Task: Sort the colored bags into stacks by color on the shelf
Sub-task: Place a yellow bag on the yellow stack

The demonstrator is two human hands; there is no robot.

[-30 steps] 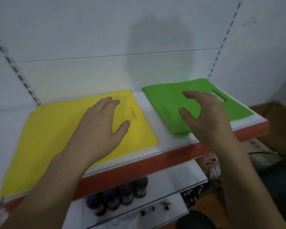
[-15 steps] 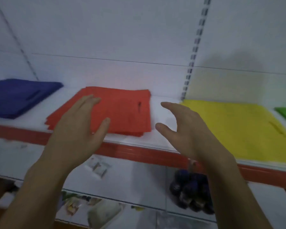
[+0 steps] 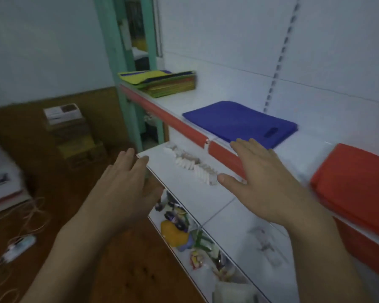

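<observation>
— Where are the hands in this shot?

— A person's left hand (image 3: 127, 189) and right hand (image 3: 265, 186) hang in mid-air at the centre of the frame, in front of a white shelf (image 3: 175, 101) with a red front edge. Neither holds anything.

— And the fingers?

— The left hand's fingers (image 3: 129, 157) are straight and pressed together, palm turned toward the right of the frame. The right hand's fingers (image 3: 249, 149) are also straight and close together, palm down, with the thumb spread out to the side. That hand overlaps the red edge in the picture; whether it touches the edge cannot be told.

— Where are the bags?

— All are on that one shelf. A stack of blue bags (image 3: 238, 122) lies flat at centre right, just above the right hand's fingertips in the frame, its handle cut-out toward the lower right. A stack of red bags (image 3: 354, 182) lies at the right edge, apart from the blue one, with bare white shelf between them. In the upper centre sits a mixed pile (image 3: 162, 83) of yellow, blue, red and green bags.

— Anything else?

— A lower shelf (image 3: 184, 186) behind the hands carries a blurred row of small white packets (image 3: 190, 165). Below it, colourful packets (image 3: 177, 230) fill a further level. Cardboard boxes (image 3: 74, 136) stand on the wooden floor (image 3: 118, 259) at the left, near a green door frame (image 3: 118, 73). A power strip (image 3: 20, 246) with its cable lies at the lower left.
</observation>
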